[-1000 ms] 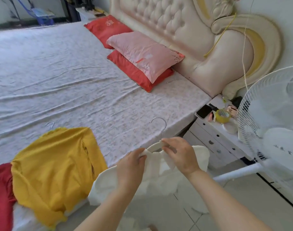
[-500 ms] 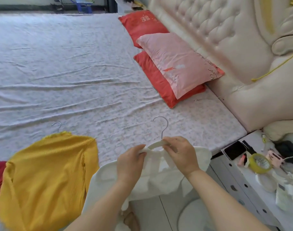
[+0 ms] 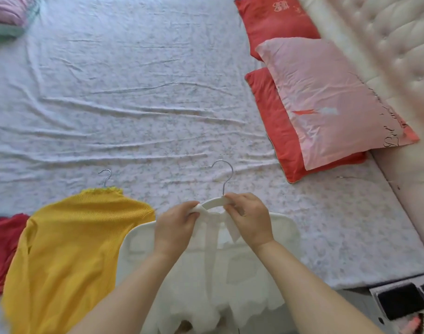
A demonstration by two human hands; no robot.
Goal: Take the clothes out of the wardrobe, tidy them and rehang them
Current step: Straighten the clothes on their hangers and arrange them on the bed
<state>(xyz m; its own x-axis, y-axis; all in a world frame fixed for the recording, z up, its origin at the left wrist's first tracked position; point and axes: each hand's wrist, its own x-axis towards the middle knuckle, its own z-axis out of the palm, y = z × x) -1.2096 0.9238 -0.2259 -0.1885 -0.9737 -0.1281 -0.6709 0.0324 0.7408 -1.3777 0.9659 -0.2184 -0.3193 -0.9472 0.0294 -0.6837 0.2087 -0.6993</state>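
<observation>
My left hand [image 3: 179, 222] pinches the neck edge of the sheer white garment [image 3: 206, 273]. My right hand [image 3: 249, 218] grips the white padded hanger with its metal hook [image 3: 214, 202] close to the hook's base, with a fold of the same cloth caught under the fingers. The garment lies below both hands over the near edge of the bed, hook pointing away from me.

I judge this to be the tidying step: seating the neckline on the hanger. Next, I think the cloth needs to sit evenly on both hanger arms, and then I can lift it by the hook for rehanging. No wardrobe shows here.

The hanger's arms are hidden under the cloth, so I cannot tell how well they sit. The hem runs off the bottom edge, so I cannot say whether it is a blouse or a dress.

Just left of my left hand lies a yellow ribbed knit top [image 3: 68, 249] on its own hanger. Further left is a red garment [image 3: 1, 239], cut off by the frame.

Beyond my hands spreads the creased pale floral bed sheet [image 3: 133, 104]. Beyond my right hand and to its right, a pink pillow [image 3: 326, 97] lies on red pillows [image 3: 271, 116]. A blurred black object [image 3: 401, 302] sits low to the right; I cannot identify it.
</observation>
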